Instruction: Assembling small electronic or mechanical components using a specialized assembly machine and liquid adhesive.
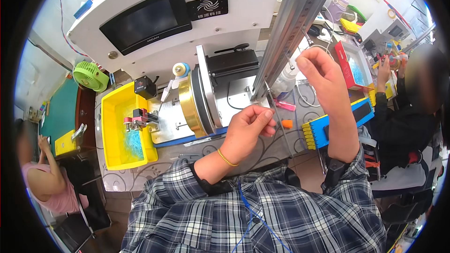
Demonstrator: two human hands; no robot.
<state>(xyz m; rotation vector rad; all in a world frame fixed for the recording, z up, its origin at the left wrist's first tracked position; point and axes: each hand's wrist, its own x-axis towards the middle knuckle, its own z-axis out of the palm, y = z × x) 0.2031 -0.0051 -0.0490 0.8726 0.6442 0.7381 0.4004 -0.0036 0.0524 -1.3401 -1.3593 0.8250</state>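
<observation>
Beside the metal upright, my left hand (249,131) is closed, thumb pressed over curled fingers. A yellow bracelet (227,158) circles that wrist. Higher and to the right, my right hand (323,77) is pinched at the fingertips, near thin metal rods and a clear bottle (284,83). Anything held in either pinch is too fine to make out. Left of my left hand is a bench machine with a gold-coloured wheel (188,107), a black motor (232,64) and a small red-and-black clamp part (139,120).
A yellow bin (108,133) with blue strands stands left of the wheel. The metal upright (286,33) rises between my hands. A dark screen (145,21) faces me. To the right lie an orange piece (287,123) and a blue-and-yellow slotted block (340,121). People sit at both sides.
</observation>
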